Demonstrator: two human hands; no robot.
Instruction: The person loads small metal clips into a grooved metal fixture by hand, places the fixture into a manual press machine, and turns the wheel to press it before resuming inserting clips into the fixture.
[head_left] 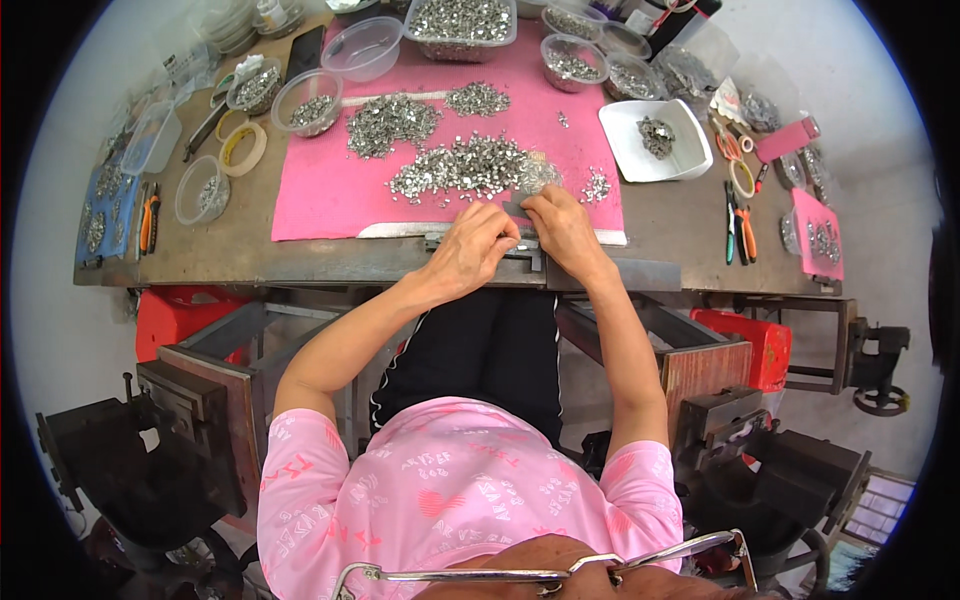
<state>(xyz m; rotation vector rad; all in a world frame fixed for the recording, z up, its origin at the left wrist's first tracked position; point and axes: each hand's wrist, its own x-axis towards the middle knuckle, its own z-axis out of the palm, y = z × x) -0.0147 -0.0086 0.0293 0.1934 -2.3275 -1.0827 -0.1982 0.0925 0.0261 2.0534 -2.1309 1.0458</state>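
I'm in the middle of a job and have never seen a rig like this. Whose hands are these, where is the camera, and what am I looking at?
There is no machine arm here: these are a person's bare left hand and right hand. The one picture comes from a head-worn fisheye camera looking down, so edges bend.

On the brown workbench lies a pink cloth mat with piles of small silvery metal pieces. A white square plastic tray holds more.

Both hands are at a grey metal fixture by the front edge; whatever the fingers grip is too small to tell.
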